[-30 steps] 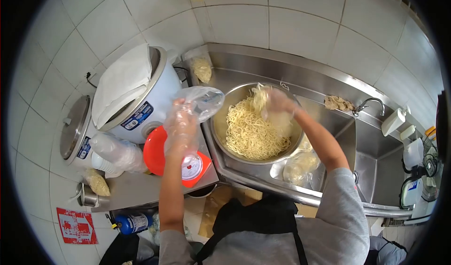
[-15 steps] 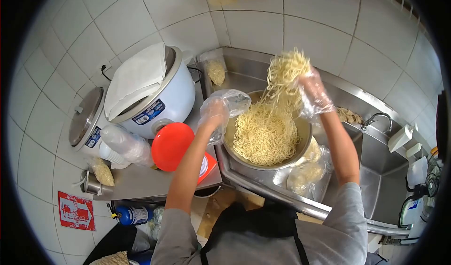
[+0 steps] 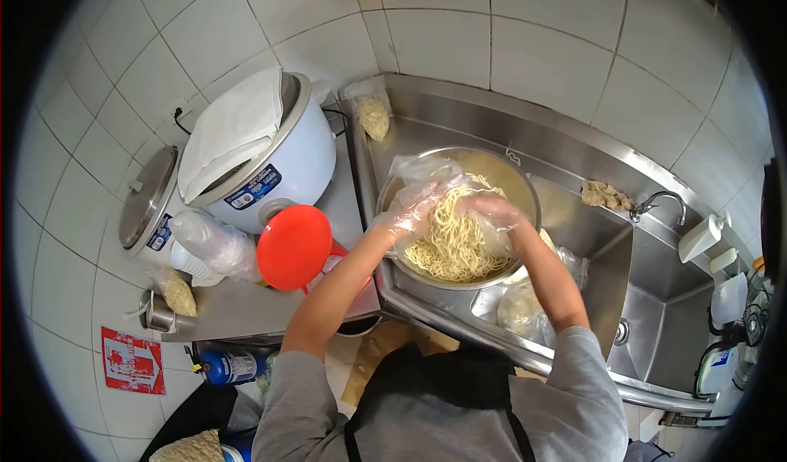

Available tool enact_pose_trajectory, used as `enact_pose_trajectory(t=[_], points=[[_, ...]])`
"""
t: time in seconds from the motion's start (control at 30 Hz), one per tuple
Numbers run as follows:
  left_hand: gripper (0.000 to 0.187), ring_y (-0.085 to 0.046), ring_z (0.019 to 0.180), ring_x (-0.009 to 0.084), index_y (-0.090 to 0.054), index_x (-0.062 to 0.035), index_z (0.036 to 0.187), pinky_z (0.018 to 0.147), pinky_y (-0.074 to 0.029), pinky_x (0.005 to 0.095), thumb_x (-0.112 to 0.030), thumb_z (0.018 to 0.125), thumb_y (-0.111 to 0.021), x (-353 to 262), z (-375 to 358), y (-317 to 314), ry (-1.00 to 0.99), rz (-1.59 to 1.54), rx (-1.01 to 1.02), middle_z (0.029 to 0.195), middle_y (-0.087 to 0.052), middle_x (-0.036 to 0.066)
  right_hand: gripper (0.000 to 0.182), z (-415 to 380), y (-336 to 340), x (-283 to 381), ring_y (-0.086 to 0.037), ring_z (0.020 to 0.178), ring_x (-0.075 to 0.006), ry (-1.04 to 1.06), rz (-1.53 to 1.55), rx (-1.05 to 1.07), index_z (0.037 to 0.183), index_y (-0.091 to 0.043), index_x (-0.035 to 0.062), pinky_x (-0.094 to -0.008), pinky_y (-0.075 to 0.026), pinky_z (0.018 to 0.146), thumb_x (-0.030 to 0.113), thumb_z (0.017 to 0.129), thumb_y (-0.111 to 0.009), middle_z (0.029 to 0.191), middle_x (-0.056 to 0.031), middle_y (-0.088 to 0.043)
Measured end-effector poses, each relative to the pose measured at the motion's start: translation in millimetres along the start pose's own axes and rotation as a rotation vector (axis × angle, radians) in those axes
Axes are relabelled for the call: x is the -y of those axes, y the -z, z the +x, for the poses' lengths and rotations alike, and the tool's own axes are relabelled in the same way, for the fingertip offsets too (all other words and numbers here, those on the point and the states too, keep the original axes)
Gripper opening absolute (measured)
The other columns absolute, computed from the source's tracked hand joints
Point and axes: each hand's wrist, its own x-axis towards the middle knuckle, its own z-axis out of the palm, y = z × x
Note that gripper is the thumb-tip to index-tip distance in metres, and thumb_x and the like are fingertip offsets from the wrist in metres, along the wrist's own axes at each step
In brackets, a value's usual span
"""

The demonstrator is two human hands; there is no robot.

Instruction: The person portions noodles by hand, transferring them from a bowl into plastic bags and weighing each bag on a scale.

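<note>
A large metal bowl (image 3: 518, 185) holds a heap of yellow noodles (image 3: 459, 245). Both of my hands are over it in loose clear plastic gloves. My left hand (image 3: 416, 209) is at the left side of a raised clump of noodles, its fingers closed against the strands and partly veiled by the bunched plastic. From the other side, my right hand (image 3: 492, 209) grips the same clump with curled fingers. Strands hang from between the hands down to the heap.
Bags of noodles (image 3: 520, 310) lie right of the bowl beside the sink basin (image 3: 668, 331) and faucet (image 3: 660, 204). To the left stand a large rice cooker (image 3: 299, 167), a red plastic container (image 3: 293, 247) and wrapped cups (image 3: 215, 245). Another small bag (image 3: 374, 118) sits behind.
My right hand has come down and left from high above the bowl with its noodles. My left hand has moved right from the rim to meet it at the clump.
</note>
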Motion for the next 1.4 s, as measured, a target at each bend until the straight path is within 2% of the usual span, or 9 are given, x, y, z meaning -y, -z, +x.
enact_pose_trajectory(t=[0.27,0.43,0.67,0.8,0.87,1.0,1.13,1.27,1.4], points=[[0.079,-0.047,0.117,0.0359,-0.031,-0.0235,0.141,0.098,-0.040,0.0420,0.012,0.071,-0.046,-31.6,23.2,11.3,0.276,0.038,0.067,0.148,-0.024,0.008,0.028,14.1,-71.9,6.3,-0.062,0.084,-0.0205,0.175,1.327,-0.488,0.110,-0.056,0.0012,-0.0305,-0.053,0.072,0.012,0.085,-0.054,0.100,-0.0115,-0.061],[0.080,-0.047,0.117,0.0347,-0.030,-0.0207,0.142,0.098,-0.040,0.0410,0.013,0.071,-0.042,-38.3,4.5,31.5,0.129,-0.013,0.021,0.149,-0.022,0.005,0.028,3.7,-59.3,-0.7,-0.062,0.085,-0.0183,-0.025,0.970,-0.615,0.110,-0.056,0.0006,-0.0290,-0.053,0.073,0.015,0.085,-0.055,0.101,-0.0116,-0.062],[0.073,-0.045,0.120,0.0357,-0.028,-0.0123,0.142,0.101,-0.036,0.0394,0.011,0.074,-0.040,-31.3,7.0,-9.3,0.046,-0.064,-0.076,0.145,-0.028,0.016,0.025,5.3,-69.1,27.0,-0.064,0.080,-0.0184,0.162,1.409,-0.605,0.109,-0.056,-0.0018,-0.0293,-0.053,0.071,0.013,0.088,-0.052,0.095,-0.0100,-0.063],[0.067,-0.049,0.115,0.0316,-0.031,-0.0074,0.140,0.097,-0.038,0.0379,0.001,0.077,-0.051,-56.4,13.4,0.7,0.400,-0.222,-0.081,0.127,-0.049,0.019,0.033,75.5,-31.5,-21.1,-0.064,0.086,-0.0282,0.309,-0.051,-0.580,0.110,-0.058,-0.0003,-0.0380,-0.047,0.081,0.017,0.083,-0.051,0.101,-0.0210,-0.063],[0.068,-0.054,0.103,0.0250,-0.032,-0.0057,0.139,0.087,-0.045,0.0349,-0.001,0.075,-0.057,-12.8,29.7,-8.8,0.349,-0.456,-0.025,0.115,-0.054,0.012,0.027,61.4,-5.9,27.3,-0.060,0.066,-0.0307,0.459,-1.115,-0.073,0.078,-0.066,0.0008,-0.0369,-0.049,0.064,0.023,0.084,-0.053,0.074,-0.0168,-0.062],[0.068,-0.055,0.082,0.0163,-0.035,-0.0050,0.137,0.073,-0.048,0.0292,0.003,0.073,-0.055,-22.7,37.3,30.4,0.566,-0.902,0.007,0.096,-0.055,0.006,0.037,-28.6,22.1,162.1,-0.064,0.072,-0.0294,-0.067,-0.918,-0.115,0.083,-0.069,0.0011,-0.0366,-0.050,0.068,0.037,0.079,-0.061,0.076,-0.0187,-0.065],[0.070,-0.056,0.074,0.0162,-0.033,-0.0040,0.138,0.069,-0.048,0.0287,0.003,0.071,-0.053,-36.8,42.4,38.2,0.716,-0.972,0.067,0.091,-0.056,0.007,0.040,-15.9,89.3,137.9,-0.064,0.075,-0.0224,0.015,-0.757,-0.023,0.094,-0.067,-0.0011,-0.0334,-0.051,0.068,0.035,0.076,-0.067,0.082,-0.0130,-0.066],[0.071,-0.056,0.073,0.0152,-0.027,-0.0036,0.141,0.065,-0.047,0.0296,-0.003,0.074,-0.051,-4.7,46.0,-1.3,0.517,-0.086,0.046,0.093,-0.057,0.010,0.041,1.9,127.6,112.6,-0.061,0.079,-0.0156,0.233,-0.133,0.223,0.100,-0.064,-0.0002,-0.0282,-0.051,0.064,0.031,0.074,-0.072,0.093,-0.0070,-0.065],[0.071,-0.054,0.072,0.0134,-0.024,-0.0057,0.143,0.065,-0.047,0.0287,-0.009,0.077,-0.051,-13.1,52.0,17.1,0.750,-0.540,0.139,0.091,-0.055,0.009,0.045,30.1,168.8,74.5,-0.062,0.078,-0.0164,0.321,-0.256,0.008,0.094,-0.065,0.0030,-0.0295,-0.050,0.068,0.043,0.074,-0.072,0.093,-0.0085,-0.067]])
